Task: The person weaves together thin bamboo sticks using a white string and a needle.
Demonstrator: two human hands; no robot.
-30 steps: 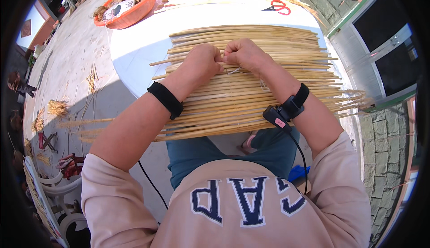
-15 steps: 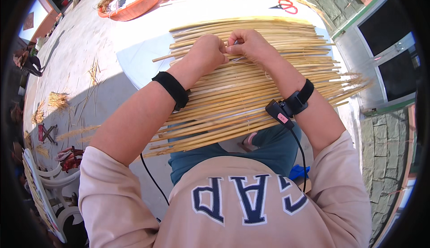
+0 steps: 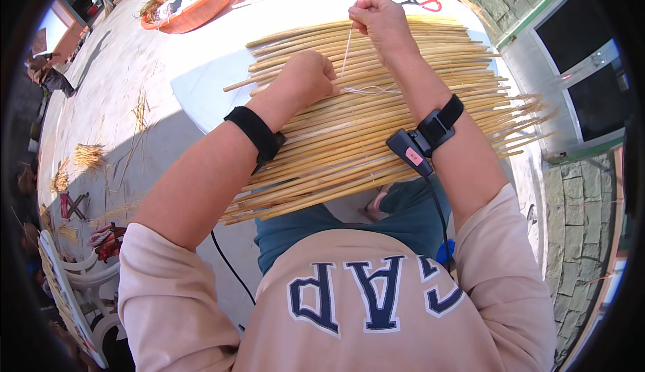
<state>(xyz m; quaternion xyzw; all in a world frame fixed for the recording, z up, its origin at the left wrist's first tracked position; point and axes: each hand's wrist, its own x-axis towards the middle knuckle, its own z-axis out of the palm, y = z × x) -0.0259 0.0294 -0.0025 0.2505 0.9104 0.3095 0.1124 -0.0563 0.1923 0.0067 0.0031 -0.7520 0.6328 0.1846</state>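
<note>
A mat of straw-coloured reed stalks (image 3: 336, 145) lies before me, its near end reaching over my lap. Above its far part, my right hand (image 3: 383, 26) is closed in a pinch on a white string (image 3: 347, 53). The string runs taut down to the stalks beside my left hand (image 3: 309, 78). That hand rests closed on the mat's left part; its fingertips are partly hidden, and what they hold cannot be made out. More white string lies in a loose loop across the stalks, right of the left hand.
Red-handled scissors (image 3: 424, 0) lie beyond my right hand on the white table (image 3: 208, 96). An orange basket (image 3: 201, 12) with fibre bundles stands at the far left. A white chair (image 3: 94, 274) and straw bundles (image 3: 89, 156) are on the left; a person (image 3: 48, 75) is farther off.
My right hand has moved up and away from the left hand, drawing the white string taut. The left hand has stayed nearly in place on the stalks.
</note>
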